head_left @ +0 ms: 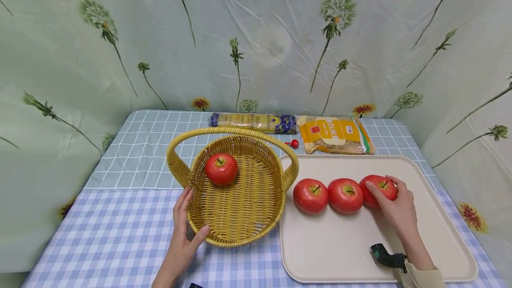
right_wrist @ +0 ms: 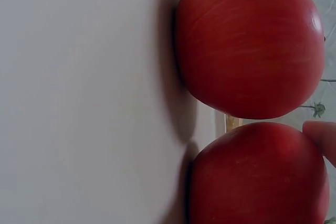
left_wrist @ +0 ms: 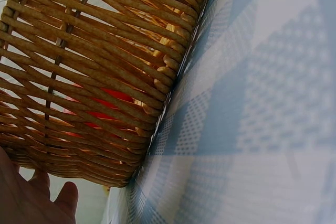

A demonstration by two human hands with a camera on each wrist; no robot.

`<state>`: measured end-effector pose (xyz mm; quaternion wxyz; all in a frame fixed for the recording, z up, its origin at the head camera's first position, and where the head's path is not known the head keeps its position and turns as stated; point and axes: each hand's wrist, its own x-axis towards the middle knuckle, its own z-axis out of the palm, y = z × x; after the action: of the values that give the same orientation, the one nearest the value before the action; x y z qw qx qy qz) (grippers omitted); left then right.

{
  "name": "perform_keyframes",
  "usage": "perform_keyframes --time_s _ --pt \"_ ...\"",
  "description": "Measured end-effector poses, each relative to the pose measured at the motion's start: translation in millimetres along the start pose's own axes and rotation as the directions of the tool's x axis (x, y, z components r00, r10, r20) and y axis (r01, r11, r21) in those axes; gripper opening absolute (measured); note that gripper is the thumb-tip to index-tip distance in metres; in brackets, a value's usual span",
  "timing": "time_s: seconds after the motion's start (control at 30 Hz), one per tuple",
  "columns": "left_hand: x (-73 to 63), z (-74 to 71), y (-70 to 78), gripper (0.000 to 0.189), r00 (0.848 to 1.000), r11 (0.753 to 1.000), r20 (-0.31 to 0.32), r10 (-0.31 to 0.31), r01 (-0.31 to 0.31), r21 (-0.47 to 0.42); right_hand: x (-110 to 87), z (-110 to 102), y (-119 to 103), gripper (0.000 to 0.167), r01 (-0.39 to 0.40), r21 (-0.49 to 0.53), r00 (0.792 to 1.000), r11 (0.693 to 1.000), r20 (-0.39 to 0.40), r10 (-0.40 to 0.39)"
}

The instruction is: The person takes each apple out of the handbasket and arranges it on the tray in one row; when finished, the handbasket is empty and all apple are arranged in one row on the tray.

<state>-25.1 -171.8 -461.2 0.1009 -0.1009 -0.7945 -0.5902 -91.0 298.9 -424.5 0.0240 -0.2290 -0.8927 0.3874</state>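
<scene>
A round yellow wicker basket with an arched handle stands left of a cream tray. One red apple lies inside it, toward the back left. My left hand rests against the basket's left and front side, thumb and fingers spread; in the left wrist view its fingers lie beside the wickerwork. Three red apples sit in a row on the tray: a left apple, a middle apple and a right apple. My right hand holds the right apple between thumb and fingers.
Behind the basket lie a noodle packet and an orange-and-clear food bag. A small red object is near the bag. Checked cloth covers the table, and a floral curtain hangs behind.
</scene>
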Motion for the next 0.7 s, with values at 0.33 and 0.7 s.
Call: perform_keyframes --time_s 0.33,0.7 --pt "-0.2 0.0 -1.5 0.085 1.000 1.000 -0.001 -0.002 0.002 0.003 1.2 2.8 3.1 0.082 0.010 0.058 1.000 0.998 0.010 -0.010" --pt "-0.6 -0.2 -3.7 0.084 1.000 1.000 -0.003 -0.007 0.007 0.004 -7.3 3.2 -1.6 0.075 0.064 0.119 0.994 0.991 -0.093 -0.053"
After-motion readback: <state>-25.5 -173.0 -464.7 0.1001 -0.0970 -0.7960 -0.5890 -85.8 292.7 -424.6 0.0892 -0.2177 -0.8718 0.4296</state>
